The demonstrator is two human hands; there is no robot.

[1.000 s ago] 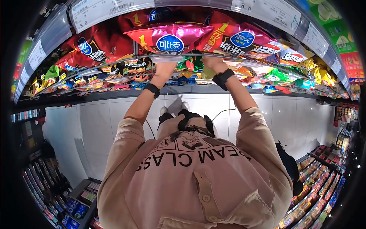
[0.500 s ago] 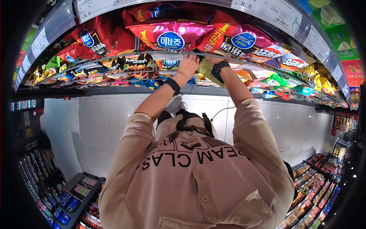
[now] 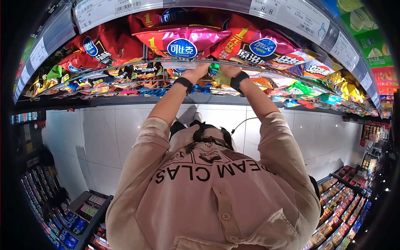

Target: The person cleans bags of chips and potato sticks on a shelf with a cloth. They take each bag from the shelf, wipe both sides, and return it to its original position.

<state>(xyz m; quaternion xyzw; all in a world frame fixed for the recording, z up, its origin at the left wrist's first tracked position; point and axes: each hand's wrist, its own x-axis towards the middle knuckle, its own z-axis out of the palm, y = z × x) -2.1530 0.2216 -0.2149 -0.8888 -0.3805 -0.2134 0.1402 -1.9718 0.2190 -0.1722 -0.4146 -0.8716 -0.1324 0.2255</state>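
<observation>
Both hands reach in at the shelf's wire rail, below the pink chip bag (image 3: 182, 41). My left hand (image 3: 196, 73), with a black band at its wrist, is beside the price holder (image 3: 178, 65); its fingers are mostly hidden behind the rail and bags. A shiny green package (image 3: 213, 68) shows between the hands. My right hand (image 3: 230, 69), also with a black band, is next to a yellow-green bag (image 3: 223, 78). Its fingertips are out of sight too, so its grip cannot be made out.
Red chip bags (image 3: 92, 46) fill the upper shelf on the left, with a bag with a blue label (image 3: 263, 46) on the right. Price tags line the shelf edge (image 3: 233, 6) above. Tiled floor (image 3: 100, 133) lies below, and snack racks (image 3: 343, 208) stand behind at the lower right.
My left hand has moved slightly left, and its fingers, seen before over the rail, are now mostly hidden. The green package shows more clearly between the hands. My right hand has shifted slightly left.
</observation>
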